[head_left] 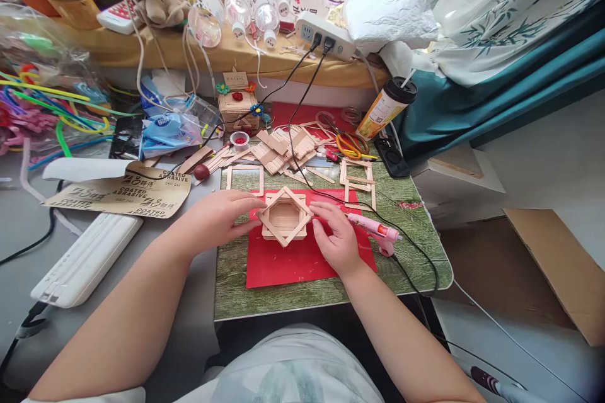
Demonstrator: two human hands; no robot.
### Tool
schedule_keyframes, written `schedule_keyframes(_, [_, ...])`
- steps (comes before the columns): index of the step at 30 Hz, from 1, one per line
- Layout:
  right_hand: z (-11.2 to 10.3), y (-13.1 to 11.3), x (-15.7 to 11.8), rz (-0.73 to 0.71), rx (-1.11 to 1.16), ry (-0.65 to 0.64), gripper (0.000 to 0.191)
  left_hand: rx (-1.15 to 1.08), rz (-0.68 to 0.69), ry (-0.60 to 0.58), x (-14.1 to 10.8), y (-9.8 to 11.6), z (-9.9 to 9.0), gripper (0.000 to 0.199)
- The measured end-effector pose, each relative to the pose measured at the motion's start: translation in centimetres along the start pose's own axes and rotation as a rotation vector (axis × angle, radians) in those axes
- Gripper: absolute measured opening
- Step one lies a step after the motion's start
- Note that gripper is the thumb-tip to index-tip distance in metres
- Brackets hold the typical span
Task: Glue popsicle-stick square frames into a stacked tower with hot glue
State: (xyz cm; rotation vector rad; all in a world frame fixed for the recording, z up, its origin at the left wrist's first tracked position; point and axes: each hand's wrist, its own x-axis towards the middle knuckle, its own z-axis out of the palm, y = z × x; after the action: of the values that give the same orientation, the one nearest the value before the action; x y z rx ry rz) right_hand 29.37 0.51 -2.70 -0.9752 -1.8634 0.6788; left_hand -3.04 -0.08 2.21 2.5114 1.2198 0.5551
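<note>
A small box of stacked wooden craft sticks sits on a red sheet in front of me. Over its top lies a square craft-stick frame, turned so that its corners point outward like a diamond. My left hand has its thumb and fingers at the frame's left corner. At the opposite corner, my right hand pinches with bent fingers. A pink hot glue gun lies just right of my right hand. Loose square frames lie behind the box on both sides.
Loose craft sticks, orange-handled scissors and a drink cup stand or lie at the back. A black cord crosses the green mat. Left are sandpaper and a white power strip.
</note>
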Motion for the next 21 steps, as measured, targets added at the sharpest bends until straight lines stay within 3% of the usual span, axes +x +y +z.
schedule_keyframes(8, [-0.42,-0.5,-0.11,-0.118,0.0,-0.119,0.046,-0.073,0.014,-0.006,0.23,-0.43,0.17,0.026])
schedule_keyframes(13, [-0.26,-0.39,-0.18,-0.119,-0.002,-0.187,0.052,-0.082,0.014,0.007,0.19,-0.39,0.3,0.023])
schedule_keyframes(21, [-0.1,-0.26,-0.16,-0.09,0.003,-0.182,0.037,-0.099,0.01,0.0,0.3,-0.1,0.09,0.024])
